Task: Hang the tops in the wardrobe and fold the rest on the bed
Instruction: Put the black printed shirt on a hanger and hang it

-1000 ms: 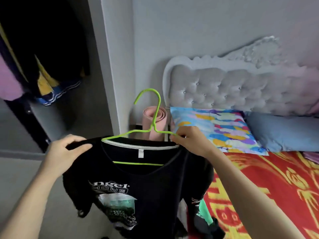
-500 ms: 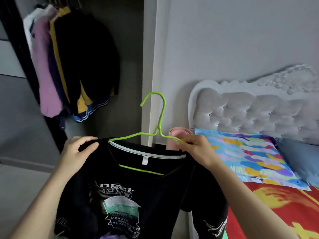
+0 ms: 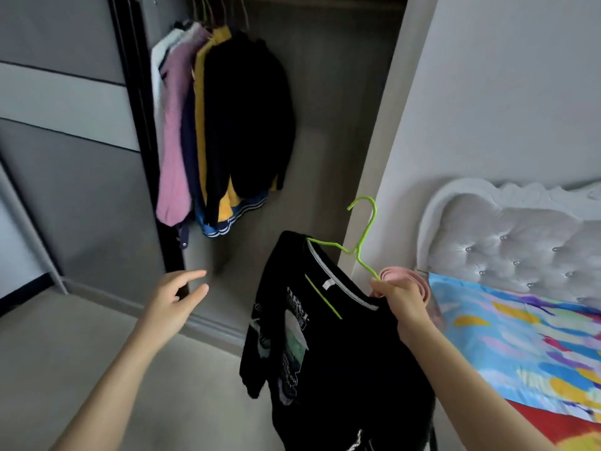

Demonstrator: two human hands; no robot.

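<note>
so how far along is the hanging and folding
Done: several tops already hang in the wardrobe. In hand: a black printed t-shirt sits on a green hanger, which the right hand grips; the left hand is open and empty. Left: hooking this hanger up beside the others. No folded clothes show on the visible part of the bed.

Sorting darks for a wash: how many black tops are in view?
2. One black T-shirt hangs on the green hanger in the right hand; one black top hangs rightmost in the wardrobe. Others may hide behind it.
</note>
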